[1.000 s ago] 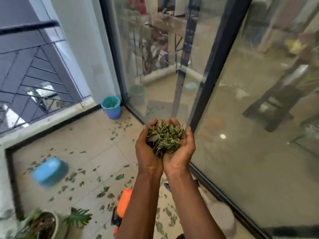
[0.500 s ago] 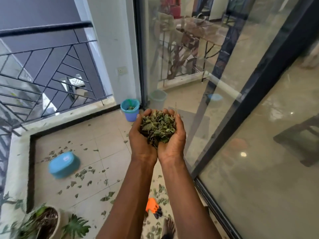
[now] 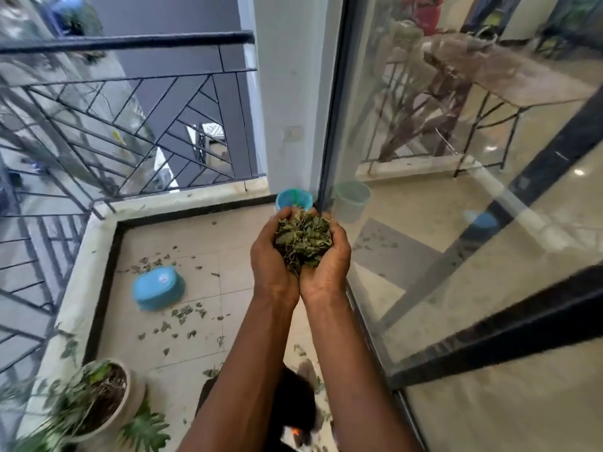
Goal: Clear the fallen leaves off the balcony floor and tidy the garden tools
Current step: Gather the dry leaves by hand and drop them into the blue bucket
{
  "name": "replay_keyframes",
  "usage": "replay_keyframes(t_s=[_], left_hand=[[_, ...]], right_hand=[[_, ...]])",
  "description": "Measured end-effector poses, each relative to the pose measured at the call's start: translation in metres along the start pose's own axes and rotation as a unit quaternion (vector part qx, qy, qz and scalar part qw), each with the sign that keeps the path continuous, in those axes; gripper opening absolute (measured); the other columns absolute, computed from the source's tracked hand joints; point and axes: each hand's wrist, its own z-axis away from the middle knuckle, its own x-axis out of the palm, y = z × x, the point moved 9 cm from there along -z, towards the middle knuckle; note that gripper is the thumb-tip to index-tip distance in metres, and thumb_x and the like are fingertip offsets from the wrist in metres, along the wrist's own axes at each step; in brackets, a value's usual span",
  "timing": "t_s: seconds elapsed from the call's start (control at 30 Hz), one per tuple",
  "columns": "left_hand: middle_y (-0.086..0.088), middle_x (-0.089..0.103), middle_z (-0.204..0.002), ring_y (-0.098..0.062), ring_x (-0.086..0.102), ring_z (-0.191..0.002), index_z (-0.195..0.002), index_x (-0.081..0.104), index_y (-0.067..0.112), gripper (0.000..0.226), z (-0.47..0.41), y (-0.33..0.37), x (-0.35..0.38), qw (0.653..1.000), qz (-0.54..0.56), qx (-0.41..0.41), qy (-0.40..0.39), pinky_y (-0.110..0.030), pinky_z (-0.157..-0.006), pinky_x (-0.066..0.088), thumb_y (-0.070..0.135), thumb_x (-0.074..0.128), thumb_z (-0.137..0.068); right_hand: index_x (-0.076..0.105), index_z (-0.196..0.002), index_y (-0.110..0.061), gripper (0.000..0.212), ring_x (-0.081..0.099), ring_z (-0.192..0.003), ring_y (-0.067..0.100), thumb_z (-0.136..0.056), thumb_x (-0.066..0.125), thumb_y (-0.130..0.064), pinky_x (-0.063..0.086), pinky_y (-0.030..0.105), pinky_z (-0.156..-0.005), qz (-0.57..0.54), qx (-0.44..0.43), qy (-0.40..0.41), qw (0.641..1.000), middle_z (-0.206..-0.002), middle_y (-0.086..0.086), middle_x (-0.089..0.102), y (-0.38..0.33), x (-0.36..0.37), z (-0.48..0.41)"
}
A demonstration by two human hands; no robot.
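Just beside door frame [image 3: 333, 125], leaves [image 3: 303, 239] in 2 hands [image 3: 298, 287]

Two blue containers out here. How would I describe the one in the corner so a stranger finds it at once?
Follow the glass door's dark frame down to the floor, where it meets the white wall. A small blue bucket stands there. Unlike the oval blue tub on the open tiles, it is round, upright and tucked into the corner.

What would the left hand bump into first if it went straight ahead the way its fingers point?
Most likely the blue bucket in the corner, just beyond the left hand, which cups leaves together with the right hand. How far off it stands is hard to tell.
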Motion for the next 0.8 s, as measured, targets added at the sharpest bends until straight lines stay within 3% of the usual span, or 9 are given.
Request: replay_keyframes(t_s=[0.2,0.3,0.37,0.43,0.5,0.6,0.7,0.8], left_hand=[[-0.012,0.071,-0.104,-0.033,0.066,-0.105,-0.115,0.068,0.011,0.023,-0.114,0.014,-0.006,1.000,-0.004,0.005,0.019,-0.048,-0.106,0.053,0.021,0.066,-0.095],[-0.015,0.066,-0.114,-0.035,0.063,-0.109,-0.119,0.067,0.012,0.027,-0.193,0.019,0.001,0.999,0.026,-0.007,0.025,-0.052,-0.110,0.048,0.021,0.066,-0.094],[-0.014,0.066,-0.115,-0.035,0.064,-0.109,-0.116,0.070,0.012,0.023,-0.253,0.032,0.006,0.998,0.031,0.004,0.047,-0.055,-0.112,0.046,0.020,0.067,-0.094],[-0.013,0.068,-0.112,-0.035,0.066,-0.107,-0.109,0.073,0.012,0.018,-0.298,0.047,0.012,0.998,0.035,0.007,0.047,-0.056,-0.109,0.048,0.018,0.067,-0.094],[-0.014,0.071,-0.110,-0.035,0.068,-0.105,-0.105,0.075,0.012,0.016,-0.333,0.064,0.012,0.998,0.015,0.004,0.061,-0.055,-0.106,0.052,0.019,0.068,-0.092],[-0.010,0.072,-0.098,-0.031,0.070,-0.095,-0.098,0.075,0.013,0.011,-0.381,0.084,0.024,0.998,0.032,-0.019,0.043,-0.047,-0.095,0.058,0.018,0.068,-0.092],[-0.010,0.067,-0.099,-0.032,0.066,-0.100,-0.110,0.066,0.010,0.021,-0.428,0.092,0.040,0.997,0.063,-0.030,0.027,-0.047,-0.095,0.057,0.016,0.068,-0.091],[-0.012,0.063,-0.103,-0.035,0.061,-0.108,-0.119,0.059,0.009,0.029,-0.465,0.091,0.038,0.996,0.077,-0.033,0.041,-0.050,-0.100,0.055,0.015,0.067,-0.092]], right_hand=[[0.063,-0.137,-0.006,0.062,0.062,-0.126,0.042,-0.087,0.062,-0.044,0.047,0.057,-0.110,0.018,0.023,0.026,0.999,-0.136,0.025,0.064,0.023,0.021,-0.101],[0.066,-0.123,-0.006,0.044,0.063,-0.121,0.041,-0.101,0.049,-0.041,0.052,0.051,-0.105,0.026,0.015,0.035,0.999,-0.129,0.023,0.066,0.024,0.043,-0.171],[0.067,-0.119,-0.010,0.039,0.065,-0.114,0.038,-0.105,0.045,-0.039,0.057,0.046,-0.096,0.018,0.013,0.035,0.999,-0.126,0.023,0.066,0.027,0.070,-0.222],[0.065,-0.130,-0.008,0.046,0.065,-0.113,0.037,-0.105,0.044,-0.039,0.058,0.043,-0.090,0.022,0.029,0.035,0.999,-0.127,0.023,0.066,0.038,0.093,-0.258],[0.064,-0.134,-0.006,0.048,0.062,-0.118,0.039,-0.103,0.044,-0.038,0.054,0.047,-0.099,0.016,0.050,0.052,0.997,-0.127,0.023,0.067,0.058,0.107,-0.289],[0.073,-0.109,-0.010,0.036,0.064,-0.112,0.037,-0.102,0.048,-0.035,0.044,0.052,-0.114,0.003,0.036,0.071,0.997,-0.110,0.017,0.071,0.068,0.128,-0.339],[0.076,-0.085,-0.012,0.037,0.069,-0.098,0.031,-0.101,0.049,-0.031,0.045,0.050,-0.113,-0.013,0.043,0.054,0.998,-0.094,0.010,0.074,0.070,0.152,-0.381],[0.075,-0.088,-0.012,0.033,0.069,-0.099,0.032,-0.098,0.050,-0.031,0.047,0.049,-0.109,-0.013,0.050,0.065,0.997,-0.097,0.010,0.073,0.073,0.159,-0.416]])
